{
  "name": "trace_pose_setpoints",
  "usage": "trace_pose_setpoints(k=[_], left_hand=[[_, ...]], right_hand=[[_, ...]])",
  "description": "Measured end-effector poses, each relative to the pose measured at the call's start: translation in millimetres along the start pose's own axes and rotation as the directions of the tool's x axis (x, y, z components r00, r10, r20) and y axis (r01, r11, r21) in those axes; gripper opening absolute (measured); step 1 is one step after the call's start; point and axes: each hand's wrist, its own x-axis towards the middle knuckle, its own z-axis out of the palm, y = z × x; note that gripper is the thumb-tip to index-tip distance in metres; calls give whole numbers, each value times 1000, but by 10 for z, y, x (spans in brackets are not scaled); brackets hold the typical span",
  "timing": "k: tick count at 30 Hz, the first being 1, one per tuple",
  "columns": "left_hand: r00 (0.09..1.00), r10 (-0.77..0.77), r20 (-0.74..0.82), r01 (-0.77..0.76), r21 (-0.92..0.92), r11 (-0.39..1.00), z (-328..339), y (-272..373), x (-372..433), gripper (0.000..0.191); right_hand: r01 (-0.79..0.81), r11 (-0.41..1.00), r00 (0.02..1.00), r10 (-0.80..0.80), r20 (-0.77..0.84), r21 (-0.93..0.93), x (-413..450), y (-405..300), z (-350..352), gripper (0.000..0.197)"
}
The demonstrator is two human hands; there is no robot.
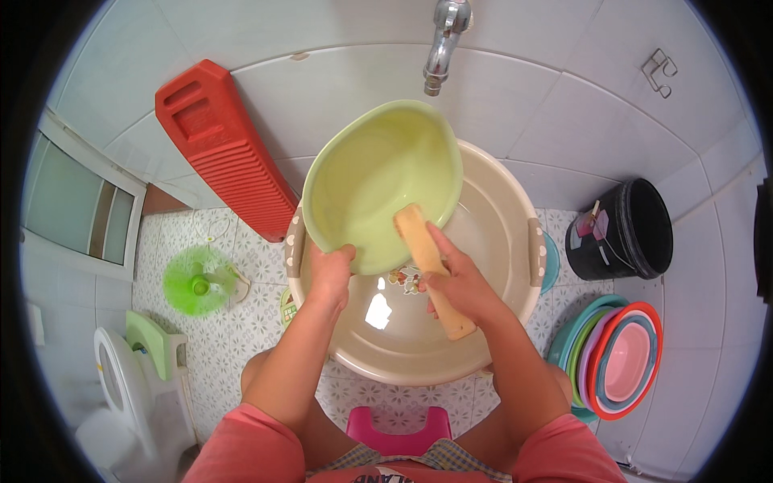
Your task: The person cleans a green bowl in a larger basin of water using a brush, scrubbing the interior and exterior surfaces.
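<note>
My left hand grips the near left rim of a pale green plastic basin, which is tilted with its inside facing me. In my right hand is a wooden scrubbing brush; its far end overlaps the lower right part of the green basin's inside. Whether the bristles touch the plastic cannot be told. Both hands are above a large beige plastic tub with heart-dotted brown handles. Inside the tub a printed picture shows on the bottom, along with a bright reflection.
A chrome tap juts from the tiled wall. A red plastic washboard leans at the left, near a green fan. On the right are a black bucket and nested coloured basins. A pink stool is beneath me.
</note>
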Motion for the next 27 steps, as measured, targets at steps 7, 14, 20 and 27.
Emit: trace_pose_setpoints(k=[7, 14, 20, 27], left_hand=[[1000, 20, 9, -20, -10, 1000, 4, -22, 7, 55], [999, -28, 40, 28, -1, 1000, 42, 34, -40, 54], [999, 25, 38, -25, 12, 1000, -6, -73, 50, 52], [1000, 16, 0, -16, 7, 1000, 28, -45, -21, 46]], right_hand=[[-106, 994, 954, 103, 283, -5, -22, 16, -4, 70], [-22, 954, 997, -2, -80, -298, 59, 72, -97, 69], [5, 999, 1000, -3, 29, -47, -1, 66, 13, 69], [-126, 992, 972, 128, 199, -27, -25, -14, 31, 69]])
